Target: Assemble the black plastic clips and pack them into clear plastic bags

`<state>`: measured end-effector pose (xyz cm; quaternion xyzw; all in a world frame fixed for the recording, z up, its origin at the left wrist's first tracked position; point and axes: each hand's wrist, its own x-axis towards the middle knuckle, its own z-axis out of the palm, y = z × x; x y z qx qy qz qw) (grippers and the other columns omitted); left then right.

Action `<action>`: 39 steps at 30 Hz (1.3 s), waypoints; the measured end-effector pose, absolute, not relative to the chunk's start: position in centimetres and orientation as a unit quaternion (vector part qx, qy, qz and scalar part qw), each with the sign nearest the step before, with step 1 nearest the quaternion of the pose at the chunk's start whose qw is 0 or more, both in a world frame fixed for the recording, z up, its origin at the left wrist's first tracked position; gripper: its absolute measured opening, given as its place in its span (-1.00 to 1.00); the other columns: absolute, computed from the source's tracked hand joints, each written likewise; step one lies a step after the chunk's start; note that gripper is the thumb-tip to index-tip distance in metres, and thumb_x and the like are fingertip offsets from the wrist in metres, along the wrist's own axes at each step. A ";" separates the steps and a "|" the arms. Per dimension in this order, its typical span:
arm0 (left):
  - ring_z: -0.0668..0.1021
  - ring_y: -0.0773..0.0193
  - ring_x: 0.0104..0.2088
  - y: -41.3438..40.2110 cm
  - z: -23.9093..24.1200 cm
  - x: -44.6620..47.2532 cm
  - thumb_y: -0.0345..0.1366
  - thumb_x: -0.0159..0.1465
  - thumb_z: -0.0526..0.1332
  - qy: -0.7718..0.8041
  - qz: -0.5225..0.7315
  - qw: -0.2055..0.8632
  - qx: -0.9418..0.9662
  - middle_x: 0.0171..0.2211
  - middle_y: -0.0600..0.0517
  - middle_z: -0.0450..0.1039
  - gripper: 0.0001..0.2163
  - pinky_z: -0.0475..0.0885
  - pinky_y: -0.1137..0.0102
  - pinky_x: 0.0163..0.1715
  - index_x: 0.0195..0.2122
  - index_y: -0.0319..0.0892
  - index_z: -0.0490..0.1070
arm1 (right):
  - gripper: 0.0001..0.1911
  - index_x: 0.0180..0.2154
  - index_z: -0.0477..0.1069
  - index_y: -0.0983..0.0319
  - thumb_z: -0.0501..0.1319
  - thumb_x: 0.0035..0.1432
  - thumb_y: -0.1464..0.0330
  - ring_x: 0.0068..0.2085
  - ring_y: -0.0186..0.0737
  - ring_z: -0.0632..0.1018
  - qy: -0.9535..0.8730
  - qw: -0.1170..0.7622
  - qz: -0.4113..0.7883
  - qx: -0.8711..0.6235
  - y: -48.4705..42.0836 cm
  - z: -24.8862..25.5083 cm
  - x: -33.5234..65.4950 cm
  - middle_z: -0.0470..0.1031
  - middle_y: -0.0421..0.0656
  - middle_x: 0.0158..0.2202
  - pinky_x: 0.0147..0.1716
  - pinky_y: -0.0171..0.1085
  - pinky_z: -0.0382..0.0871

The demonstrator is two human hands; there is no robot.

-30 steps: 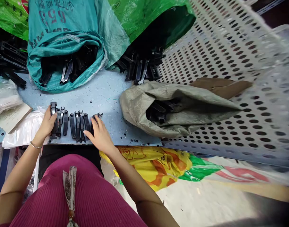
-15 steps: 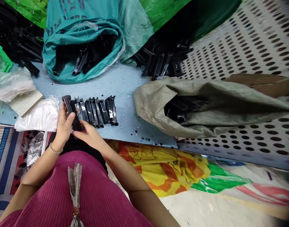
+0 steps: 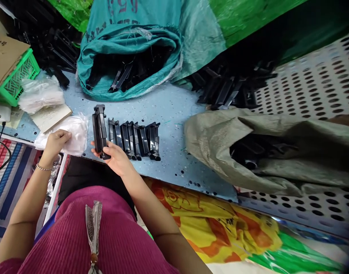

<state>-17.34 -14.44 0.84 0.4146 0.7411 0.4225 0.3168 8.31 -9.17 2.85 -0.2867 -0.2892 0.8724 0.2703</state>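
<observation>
My right hand (image 3: 115, 156) holds a long black plastic part (image 3: 99, 131) upright by its lower end, fingers behind it and thumb in front. The part looks like a narrow housing with small lugs at its top; its exact kind I cannot tell. On the left, my left hand (image 3: 56, 144) is on a stack of thin clear plastic bags (image 3: 77, 133), its fingers closed in a pinch at the top layer. Several similar black parts (image 3: 134, 139) lie side by side in a row on the blue table, just right of the held one.
A teal woven sack (image 3: 128, 93) with black parts inside lies open at the back. To the right is a grey-green sack (image 3: 208, 140), also holding black parts. A green basket (image 3: 23, 80), a cardboard box (image 3: 8, 57) and another bundle of bags (image 3: 43, 95) stand at left.
My left hand has let go of the black part and moved left onto the plastic bags. My right hand keeps the part alone. The view has shifted left.
</observation>
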 end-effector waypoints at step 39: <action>0.36 0.10 0.37 -21.5 4.6 -13.4 -0.59 0.34 0.00 0.581 0.275 0.153 0.750 0.41 -0.11 0.19 -0.25 0.37 0.18 0.33 0.52 0.03 -0.14 | -0.61 -0.29 0.43 0.26 0.23 0.16 0.04 -0.62 -0.43 0.21 -0.203 0.107 0.952 -0.202 -12.7 -0.5 4.9 0.38 -0.26 -0.57 -0.69 -0.43 -0.02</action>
